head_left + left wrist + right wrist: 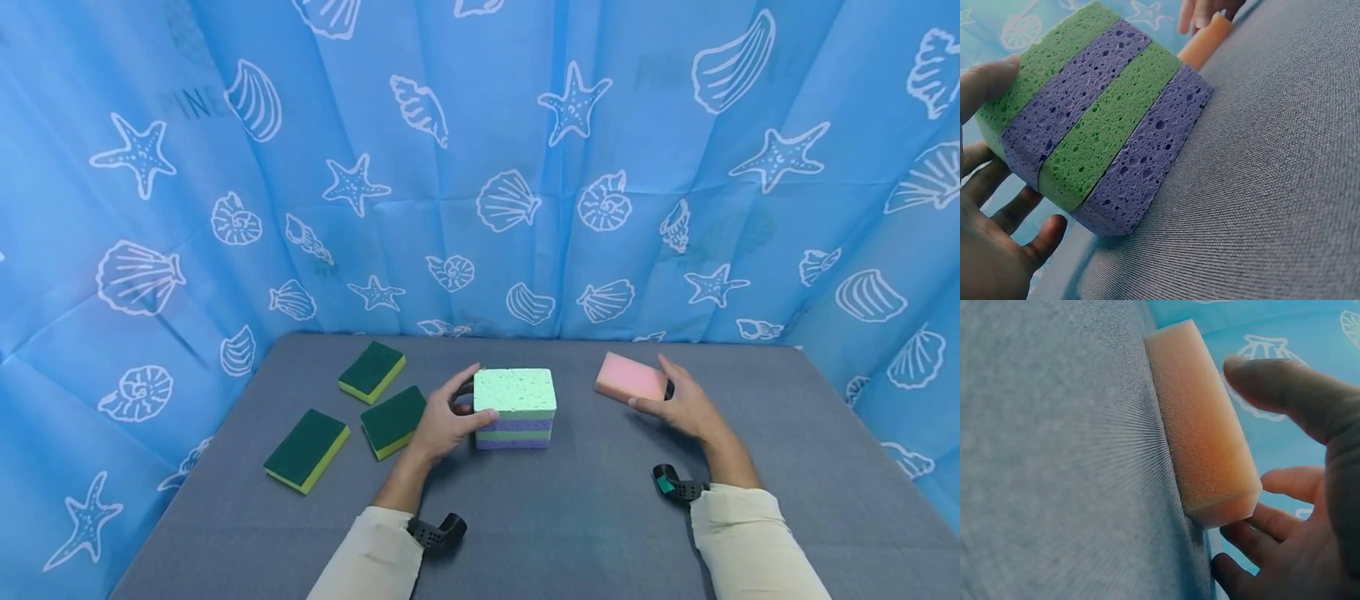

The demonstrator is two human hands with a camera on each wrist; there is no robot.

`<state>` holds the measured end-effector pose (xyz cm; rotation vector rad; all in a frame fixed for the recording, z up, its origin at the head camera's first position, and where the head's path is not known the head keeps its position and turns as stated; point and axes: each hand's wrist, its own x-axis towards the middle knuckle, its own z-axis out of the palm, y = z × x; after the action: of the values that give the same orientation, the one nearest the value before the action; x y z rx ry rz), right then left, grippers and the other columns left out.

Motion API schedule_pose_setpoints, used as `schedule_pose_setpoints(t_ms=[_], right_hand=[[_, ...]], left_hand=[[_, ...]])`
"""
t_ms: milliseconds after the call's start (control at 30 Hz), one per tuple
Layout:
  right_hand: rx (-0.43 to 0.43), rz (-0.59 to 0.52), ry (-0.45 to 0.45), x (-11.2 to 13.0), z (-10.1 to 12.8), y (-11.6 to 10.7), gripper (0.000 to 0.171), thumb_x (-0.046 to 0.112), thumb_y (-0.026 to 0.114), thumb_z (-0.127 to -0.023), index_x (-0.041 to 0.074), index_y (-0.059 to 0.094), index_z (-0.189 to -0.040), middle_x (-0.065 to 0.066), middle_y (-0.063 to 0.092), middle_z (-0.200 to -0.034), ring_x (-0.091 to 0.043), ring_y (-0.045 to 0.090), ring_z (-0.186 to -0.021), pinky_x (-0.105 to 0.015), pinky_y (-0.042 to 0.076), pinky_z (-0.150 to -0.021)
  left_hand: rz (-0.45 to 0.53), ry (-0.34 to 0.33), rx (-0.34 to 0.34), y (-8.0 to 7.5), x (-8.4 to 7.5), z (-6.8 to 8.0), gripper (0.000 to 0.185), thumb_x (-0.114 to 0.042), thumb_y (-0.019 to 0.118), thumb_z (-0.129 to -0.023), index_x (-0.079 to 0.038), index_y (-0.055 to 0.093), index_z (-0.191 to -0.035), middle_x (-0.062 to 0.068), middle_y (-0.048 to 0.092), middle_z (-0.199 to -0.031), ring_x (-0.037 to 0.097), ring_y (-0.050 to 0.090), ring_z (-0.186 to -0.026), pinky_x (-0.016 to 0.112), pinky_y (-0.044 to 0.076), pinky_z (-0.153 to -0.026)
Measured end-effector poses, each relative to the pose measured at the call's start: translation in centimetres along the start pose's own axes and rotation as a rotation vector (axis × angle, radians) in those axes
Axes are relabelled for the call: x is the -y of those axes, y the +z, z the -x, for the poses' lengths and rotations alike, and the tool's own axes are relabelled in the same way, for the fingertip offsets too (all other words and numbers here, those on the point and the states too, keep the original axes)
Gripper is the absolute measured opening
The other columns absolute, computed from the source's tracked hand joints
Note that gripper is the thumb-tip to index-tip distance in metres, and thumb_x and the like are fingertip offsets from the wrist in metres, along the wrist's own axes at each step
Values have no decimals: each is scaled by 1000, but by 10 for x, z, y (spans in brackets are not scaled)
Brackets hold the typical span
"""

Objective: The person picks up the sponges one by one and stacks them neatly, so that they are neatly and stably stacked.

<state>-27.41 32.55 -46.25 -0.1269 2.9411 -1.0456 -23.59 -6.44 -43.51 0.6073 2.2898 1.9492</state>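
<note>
Sleeves and wrist mounts nearest. Left hand point(442, 425) cups the left side of the sponge stack point(515, 408), four green and purple layers, mid-table; thumb on its near top edge, fingers curled round the far side. Right hand point(686, 404) holds the pink sponge point(632, 377), far right on the grey table point(570, 525). Three green scourers point(371, 371) lie left. Judgement: steady the stack, keep the pink one level, edges square.

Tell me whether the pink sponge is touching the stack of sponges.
Apart. The head view shows bare grey table between the pink sponge and the stack of sponges.
</note>
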Motion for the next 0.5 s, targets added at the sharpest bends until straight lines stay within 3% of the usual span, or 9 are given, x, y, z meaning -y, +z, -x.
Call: schedule_pose_setpoints(t_ms=[500], right_hand=[[6,42,36,-5,2,5,89,24,73,-84,-15,21,-145,-42,23,-141,-59,23,-128,-67,22,-100]], left_hand=[[-11,12,6,0,0,0,73,-6,71,-87,-2,34,-149,25,40,-142,39,40,-126,56,36,-99]])
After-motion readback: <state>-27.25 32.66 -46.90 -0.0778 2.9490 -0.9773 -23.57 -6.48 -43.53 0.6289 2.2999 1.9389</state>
